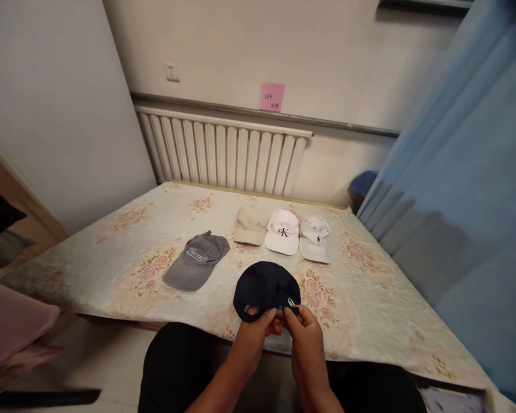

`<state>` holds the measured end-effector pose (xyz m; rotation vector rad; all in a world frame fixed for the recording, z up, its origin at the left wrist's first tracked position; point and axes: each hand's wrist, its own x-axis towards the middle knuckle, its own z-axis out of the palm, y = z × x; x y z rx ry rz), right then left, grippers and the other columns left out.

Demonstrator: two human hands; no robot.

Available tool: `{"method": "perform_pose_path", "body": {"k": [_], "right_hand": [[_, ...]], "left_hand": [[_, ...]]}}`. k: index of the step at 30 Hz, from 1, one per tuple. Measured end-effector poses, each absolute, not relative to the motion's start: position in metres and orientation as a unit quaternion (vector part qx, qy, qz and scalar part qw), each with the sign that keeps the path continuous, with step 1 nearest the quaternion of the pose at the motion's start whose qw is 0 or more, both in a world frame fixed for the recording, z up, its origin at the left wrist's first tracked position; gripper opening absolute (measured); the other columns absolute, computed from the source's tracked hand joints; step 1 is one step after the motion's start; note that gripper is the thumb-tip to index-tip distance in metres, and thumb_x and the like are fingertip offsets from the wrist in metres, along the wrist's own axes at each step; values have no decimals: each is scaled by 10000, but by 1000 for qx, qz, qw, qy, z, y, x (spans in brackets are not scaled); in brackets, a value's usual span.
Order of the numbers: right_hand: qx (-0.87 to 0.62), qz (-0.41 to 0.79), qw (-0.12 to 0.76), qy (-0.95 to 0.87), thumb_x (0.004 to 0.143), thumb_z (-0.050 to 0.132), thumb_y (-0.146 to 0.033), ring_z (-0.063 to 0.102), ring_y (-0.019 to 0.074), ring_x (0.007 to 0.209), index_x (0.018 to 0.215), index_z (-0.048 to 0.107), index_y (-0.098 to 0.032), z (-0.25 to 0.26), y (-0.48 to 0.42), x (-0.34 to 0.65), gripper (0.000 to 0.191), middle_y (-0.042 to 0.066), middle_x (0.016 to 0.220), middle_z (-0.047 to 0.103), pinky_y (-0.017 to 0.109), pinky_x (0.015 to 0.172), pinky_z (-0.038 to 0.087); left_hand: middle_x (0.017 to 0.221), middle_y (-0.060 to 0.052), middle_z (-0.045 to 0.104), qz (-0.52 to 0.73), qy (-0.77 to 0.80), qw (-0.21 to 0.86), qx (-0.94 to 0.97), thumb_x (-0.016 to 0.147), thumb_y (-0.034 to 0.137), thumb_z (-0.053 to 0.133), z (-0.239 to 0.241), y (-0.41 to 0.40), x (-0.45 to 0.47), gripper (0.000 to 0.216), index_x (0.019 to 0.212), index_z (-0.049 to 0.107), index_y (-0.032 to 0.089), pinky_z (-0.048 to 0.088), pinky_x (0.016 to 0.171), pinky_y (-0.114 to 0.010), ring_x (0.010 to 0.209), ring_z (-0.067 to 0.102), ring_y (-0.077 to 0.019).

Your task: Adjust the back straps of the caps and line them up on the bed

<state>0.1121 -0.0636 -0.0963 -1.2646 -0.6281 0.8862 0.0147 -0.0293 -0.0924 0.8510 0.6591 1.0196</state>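
A dark navy cap [264, 287] lies at the near edge of the bed, its back toward me. My left hand [258, 327] pinches the cap's rear edge beside the opening. My right hand [303, 330] pinches the back strap, where a small metal buckle [291, 302] shows. The fingers of both hands are closed on the cap. Beyond it lie a grey cap [198, 261] with white lettering to the left, and a row of a beige cap [250, 225], a white cap [282, 231] with a black logo and a pale cap [314, 238].
The bed [370, 298] has a floral cover and fills the middle. A white radiator [223, 150] runs along the far wall under a pink note [272, 96]. A blue curtain [464, 189] hangs at the right. A wooden frame stands at the left.
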Motion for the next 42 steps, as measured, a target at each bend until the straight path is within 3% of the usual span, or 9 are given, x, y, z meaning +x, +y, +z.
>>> {"method": "perform_pose_path", "body": {"k": [11, 17, 23, 28, 32, 37, 42], "right_hand": [[-592, 371, 664, -268, 666, 670, -379, 508, 145, 582, 656, 596, -172, -93, -63, 110, 220, -20, 586, 579, 249, 548, 387], [-563, 395, 673, -271, 698, 653, -388, 518, 144, 603, 685, 614, -176, -95, -64, 110, 216, -20, 612, 586, 248, 572, 397], [-541, 409, 677, -285, 711, 653, -363, 530, 132, 589, 684, 607, -189, -89, -66, 107, 182, -32, 603, 588, 241, 588, 412], [-538, 404, 691, -264, 659, 703, -327, 579, 154, 639, 773, 621, -185, -92, -65, 107, 200, -7, 676, 646, 259, 613, 445], [-526, 397, 712, -242, 642, 723, -304, 607, 164, 719, 876, 608, -195, -99, -64, 109, 282, -3, 752, 662, 272, 677, 464], [-537, 397, 711, -218, 650, 714, -301, 613, 164, 674, 1019, 576, -189, -98, -64, 107, 409, -29, 659, 625, 283, 668, 471], [-531, 409, 709, -218, 655, 708, -317, 607, 157, 664, 990, 584, -188, -96, -65, 107, 380, -29, 663, 623, 288, 674, 477]], "left_hand": [[600, 2, 579, 454, 364, 706, 404, 704, 257, 677, -89, -31, 13, 130, 700, 633, 135, 449, 608, -259, 585, 540, -120], [669, -18, 624, 453, 374, 688, 426, 706, 288, 682, -79, -33, 12, 176, 785, 675, 131, 437, 564, -229, 595, 533, -114], [614, -4, 592, 459, 408, 667, 421, 702, 341, 684, -80, -32, 15, 214, 704, 645, 131, 422, 549, -230, 561, 515, -111], [649, -11, 605, 488, 363, 704, 367, 687, 344, 702, -83, -34, 9, 220, 750, 650, 140, 460, 632, -270, 610, 552, -132], [848, -49, 636, 515, 325, 746, 269, 660, 303, 727, -78, -37, 1, 250, 849, 653, 157, 492, 665, -307, 780, 593, -190], [887, -47, 654, 504, 278, 787, 223, 693, 242, 706, -79, -39, -6, 166, 833, 655, 168, 495, 753, -349, 848, 602, -208], [892, -52, 693, 499, 239, 807, 207, 727, 207, 665, -85, -36, -11, 132, 853, 676, 170, 461, 853, -378, 890, 622, -220]]}}
